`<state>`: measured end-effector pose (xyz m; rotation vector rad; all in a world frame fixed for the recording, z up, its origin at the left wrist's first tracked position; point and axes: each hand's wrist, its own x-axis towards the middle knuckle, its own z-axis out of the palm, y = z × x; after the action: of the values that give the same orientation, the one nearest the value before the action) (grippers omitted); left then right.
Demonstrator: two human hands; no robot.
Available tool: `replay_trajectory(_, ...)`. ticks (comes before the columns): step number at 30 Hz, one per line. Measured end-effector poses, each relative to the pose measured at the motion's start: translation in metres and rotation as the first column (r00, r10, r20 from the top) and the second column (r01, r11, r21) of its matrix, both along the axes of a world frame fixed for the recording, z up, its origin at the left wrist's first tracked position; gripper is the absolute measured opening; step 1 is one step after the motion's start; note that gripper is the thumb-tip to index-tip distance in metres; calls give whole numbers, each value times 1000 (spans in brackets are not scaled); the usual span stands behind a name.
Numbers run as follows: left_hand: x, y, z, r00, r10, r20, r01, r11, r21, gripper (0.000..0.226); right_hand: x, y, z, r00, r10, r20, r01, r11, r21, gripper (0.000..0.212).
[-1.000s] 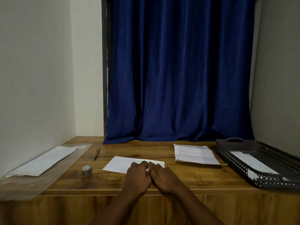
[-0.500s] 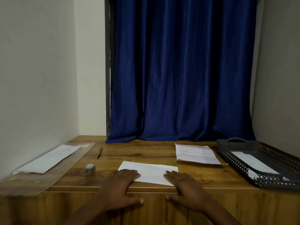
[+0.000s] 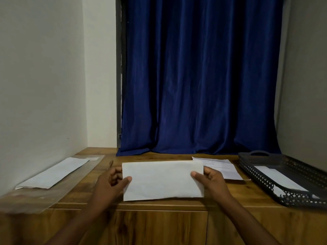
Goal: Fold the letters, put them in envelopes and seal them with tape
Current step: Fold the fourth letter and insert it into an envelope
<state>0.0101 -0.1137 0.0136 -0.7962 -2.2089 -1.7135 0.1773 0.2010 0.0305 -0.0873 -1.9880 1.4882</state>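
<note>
A folded white letter [image 3: 161,181] is lifted above the front of the wooden desk [image 3: 230,195], its face toward me. My left hand [image 3: 110,183] pinches its left edge, thumb on the front. My right hand [image 3: 210,179] pinches its right edge the same way. A stack of printed letters [image 3: 224,167] lies flat behind my right hand. A long white envelope [image 3: 53,173] lies on a clear plastic sleeve [image 3: 35,197] at the left. The tape roll is hidden behind my left hand.
A dark perforated tray [image 3: 283,181] at the right holds a white envelope [image 3: 281,179]. A pen [image 3: 110,163] lies behind my left hand. A blue curtain [image 3: 200,76] hangs at the back, walls close both sides.
The folded letter lay flat on the desk under my pressing hands; both hands have since taken it by its ends and raised it off the desk toward me.
</note>
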Motion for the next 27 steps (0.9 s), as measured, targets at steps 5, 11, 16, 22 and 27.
replay_trajectory(5,-17,29,7,984,138,115,-129,988,-82,68,-52,1,-2,971,-222,87,212,971,109,23)
replay_trajectory(11,-9,35,-24,970,213,-118,-239,923,-302,79,-80,5,-48,747,-627,221,316,628,711,79)
replay_trajectory(16,0,34,-22,950,207,-235,-269,923,-275,54,-76,8,-50,789,-588,181,298,623,723,34)
replay_trajectory(22,-37,-14,5,874,405,-268,-481,798,-363,67,-73,4,-50,809,-570,143,315,627,713,25)
replay_trajectory(27,-60,-55,3,901,432,-38,-372,725,-580,91,-70,-1,-48,838,-529,137,299,653,696,26)
